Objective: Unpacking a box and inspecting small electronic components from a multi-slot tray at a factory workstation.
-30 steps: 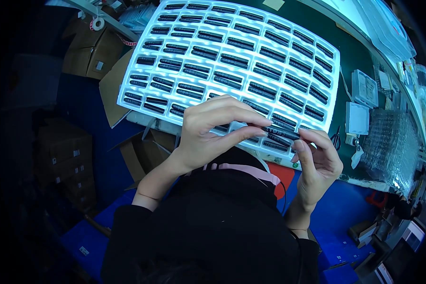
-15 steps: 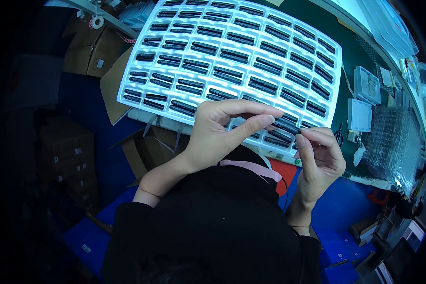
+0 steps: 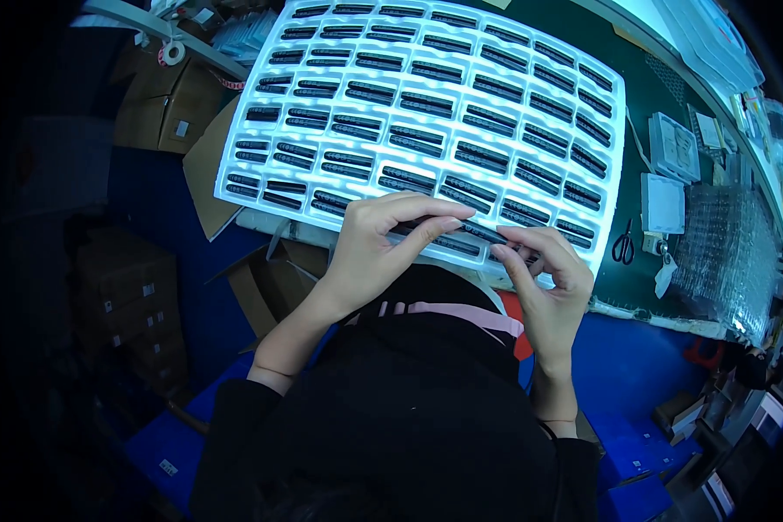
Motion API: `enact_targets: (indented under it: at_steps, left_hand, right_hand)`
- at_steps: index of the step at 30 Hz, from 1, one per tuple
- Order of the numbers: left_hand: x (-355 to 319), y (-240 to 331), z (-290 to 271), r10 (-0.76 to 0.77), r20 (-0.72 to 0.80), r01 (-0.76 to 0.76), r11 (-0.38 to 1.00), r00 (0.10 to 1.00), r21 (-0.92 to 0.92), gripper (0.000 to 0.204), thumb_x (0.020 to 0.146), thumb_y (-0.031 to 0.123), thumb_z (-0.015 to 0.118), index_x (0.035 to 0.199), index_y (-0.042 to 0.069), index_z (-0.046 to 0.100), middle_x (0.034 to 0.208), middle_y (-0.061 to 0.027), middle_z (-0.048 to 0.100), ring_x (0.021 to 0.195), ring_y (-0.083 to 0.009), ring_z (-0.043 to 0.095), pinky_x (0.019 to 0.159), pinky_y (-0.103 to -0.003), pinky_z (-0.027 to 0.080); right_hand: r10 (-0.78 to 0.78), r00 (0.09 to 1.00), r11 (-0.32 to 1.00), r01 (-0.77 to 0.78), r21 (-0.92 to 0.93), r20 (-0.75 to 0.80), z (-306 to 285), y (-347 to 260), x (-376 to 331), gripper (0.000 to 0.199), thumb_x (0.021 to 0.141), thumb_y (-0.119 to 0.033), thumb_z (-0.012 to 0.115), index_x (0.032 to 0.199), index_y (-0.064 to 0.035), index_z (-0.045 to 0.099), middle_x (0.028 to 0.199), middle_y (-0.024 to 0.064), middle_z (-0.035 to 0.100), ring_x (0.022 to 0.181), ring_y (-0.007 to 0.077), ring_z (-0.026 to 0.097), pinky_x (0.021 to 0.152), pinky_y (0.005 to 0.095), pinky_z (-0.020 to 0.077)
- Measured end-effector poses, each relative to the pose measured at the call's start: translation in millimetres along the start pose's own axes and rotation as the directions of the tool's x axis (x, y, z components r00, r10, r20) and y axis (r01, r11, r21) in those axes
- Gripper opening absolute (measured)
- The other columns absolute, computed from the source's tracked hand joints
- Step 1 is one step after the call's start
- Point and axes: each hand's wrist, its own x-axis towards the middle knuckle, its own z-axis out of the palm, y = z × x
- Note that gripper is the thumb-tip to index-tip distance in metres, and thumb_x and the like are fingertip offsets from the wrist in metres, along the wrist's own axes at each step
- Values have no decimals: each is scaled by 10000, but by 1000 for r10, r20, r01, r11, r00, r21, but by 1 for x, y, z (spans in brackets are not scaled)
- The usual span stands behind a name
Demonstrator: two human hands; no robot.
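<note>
Both hands meet over the near edge of a white moulded tray (image 3: 616, 143). Between them is a slim black bar-shaped piece (image 3: 484, 232), lying roughly level with its right end slightly nearer me. My left hand (image 3: 370, 248) pinches its left end between thumb and fingers. At the other end, my right hand (image 3: 552, 278) grips it with thumb and fingertips. Rows of pockets fill the tray, most holding a pair of similar black pieces (image 3: 482, 157) side by side. My hands hide some of the near pockets.
The tray lies on a green-topped table (image 3: 622, 291). To its right are black-handled scissors (image 3: 624, 244), small clear boxes (image 3: 672, 148) and a stack of clear plastic trays (image 3: 726, 252). Cardboard boxes (image 3: 157, 109) stand at the left, and an open carton (image 3: 274, 291) sits below the table edge.
Both hands have moved left with the black piece, to lower over the tray's near pockets. The scissors, partly covered by my right hand before, now show fully.
</note>
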Motion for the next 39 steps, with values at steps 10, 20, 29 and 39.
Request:
enact_targets:
  at_steps: [10, 20, 29, 39]
  left_hand:
    - [-16, -13, -17, 191, 62, -196, 847, 980, 493, 233, 782, 121, 811, 1008, 179, 809, 993, 9, 668, 831, -131, 512, 786, -266, 421]
    - [-13, -19, -36, 278, 218, -351, 796, 936, 493, 193, 811, 140, 786, 1000, 176, 799, 1013, 8, 641, 828, -146, 497, 808, -295, 397]
    - [-8, -24, -40, 345, 349, -475, 771, 872, 425, 196, 849, 131, 759, 1044, 121, 770, 1017, -13, 629, 815, -147, 489, 777, -299, 404]
    - [-5, -35, -45, 333, 357, -445, 844, 873, 301, 212, 856, 140, 764, 1065, 107, 759, 1010, -24, 619, 783, -153, 476, 745, -288, 408]
  right_hand:
    - [-161, 987, 935, 154, -318, 6, 25, 16, -6, 186, 795, 1, 787, 974, -53, 779, 833, 32, 567, 753, 145, 462, 622, 267, 380]
    - [-121, 984, 875, 43, -483, -133, 42, -10, -31, 153, 812, -36, 789, 963, -51, 779, 847, 37, 570, 792, 150, 479, 648, 268, 404]
    - [-108, 903, 782, -182, -596, -416, 87, -16, -47, 166, 824, -77, 795, 979, -32, 756, 866, 40, 587, 769, 135, 492, 617, 258, 411]
    - [174, 760, 958, -279, -73, -626, 101, -18, -52, 138, 864, -57, 768, 988, -17, 725, 908, 45, 657, 728, 83, 540, 601, 216, 438]
